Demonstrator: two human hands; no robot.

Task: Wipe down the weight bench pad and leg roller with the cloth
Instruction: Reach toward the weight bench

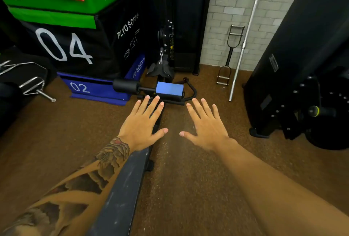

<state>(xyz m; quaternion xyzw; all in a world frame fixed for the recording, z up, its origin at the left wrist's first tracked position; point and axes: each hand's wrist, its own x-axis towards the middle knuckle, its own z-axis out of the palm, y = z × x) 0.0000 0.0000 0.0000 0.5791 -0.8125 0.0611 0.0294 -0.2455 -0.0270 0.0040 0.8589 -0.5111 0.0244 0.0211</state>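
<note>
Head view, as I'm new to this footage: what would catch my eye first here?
The left hand and right hand stand out at centre, spread open with straight fingers and holding nothing. Just beyond them a bright blue cloth lies draped to the right of the bare black leg roller. At upper left looms a stack of plyo boxes, the black one marked 04.

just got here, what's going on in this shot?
A person holds both hands open and empty over a weight bench. The left hand is above the dark, dusty pad; the right hand is over the brown floor beside it. The blue cloth lies draped on the leg roller at the far end, and neither hand touches it. Wiping does not look started.
</note>
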